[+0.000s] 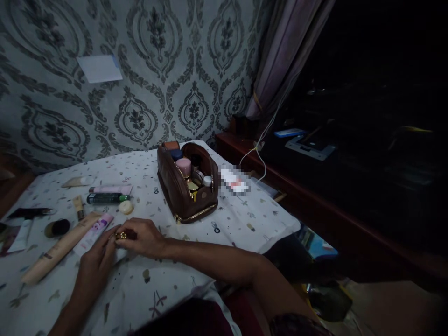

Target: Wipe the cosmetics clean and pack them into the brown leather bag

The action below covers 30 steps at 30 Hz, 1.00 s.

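Note:
Close together over the near part of the table, my left hand [96, 259] and my right hand [145, 237] meet fingertip to fingertip. Both are closed around a small shiny gold-coloured object [121, 235], partly hidden by the fingers; its kind cannot be made out. Beside my left hand lie a white and pink tube [93, 233] and a long beige tube [63, 247]. Just beyond my fingers is a small round cream-coloured item [126, 207]. An unzipped brown cosmetic bag [171, 191] stands further off to the right, with several jars inside, including a pink-lidded one [184, 165].
A dark green bottle [105, 198], a pale pink tube [110, 189], a small beige tube [79, 206] and a dark round item [58, 228] lie on the patterned tablecloth [241, 228]. White cables [262, 135] hang by the dark red ledge at right. Patterned wallpaper rises behind.

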Each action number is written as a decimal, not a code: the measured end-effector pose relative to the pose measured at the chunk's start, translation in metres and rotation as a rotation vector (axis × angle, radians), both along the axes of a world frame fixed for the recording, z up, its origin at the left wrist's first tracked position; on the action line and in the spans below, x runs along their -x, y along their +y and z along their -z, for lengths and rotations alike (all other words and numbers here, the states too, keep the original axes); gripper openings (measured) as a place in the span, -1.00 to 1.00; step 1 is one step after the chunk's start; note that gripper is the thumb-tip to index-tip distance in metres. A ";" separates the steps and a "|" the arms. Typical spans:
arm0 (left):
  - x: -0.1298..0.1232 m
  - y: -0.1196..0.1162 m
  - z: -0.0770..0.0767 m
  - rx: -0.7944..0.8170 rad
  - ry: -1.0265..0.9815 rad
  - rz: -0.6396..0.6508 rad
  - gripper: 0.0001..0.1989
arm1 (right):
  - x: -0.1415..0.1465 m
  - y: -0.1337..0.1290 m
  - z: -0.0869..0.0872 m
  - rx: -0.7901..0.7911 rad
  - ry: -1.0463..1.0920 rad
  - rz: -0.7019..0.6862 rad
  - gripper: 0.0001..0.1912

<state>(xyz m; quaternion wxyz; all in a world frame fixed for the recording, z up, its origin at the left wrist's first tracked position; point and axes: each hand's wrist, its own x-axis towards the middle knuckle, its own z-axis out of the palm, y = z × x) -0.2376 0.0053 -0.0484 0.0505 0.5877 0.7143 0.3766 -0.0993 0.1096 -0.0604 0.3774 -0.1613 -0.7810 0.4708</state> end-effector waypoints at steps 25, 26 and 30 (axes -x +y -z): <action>-0.104 0.096 -0.100 -0.210 0.502 0.477 -0.60 | -0.183 0.045 -0.115 0.096 0.227 0.471 -0.80; -0.108 0.103 -0.103 -0.178 0.601 0.471 -0.58 | -0.191 0.051 -0.121 0.054 0.255 0.526 -0.79; -0.115 0.121 -0.108 -0.117 0.846 0.418 -0.56 | -0.209 0.071 -0.132 -0.101 0.272 0.650 -0.80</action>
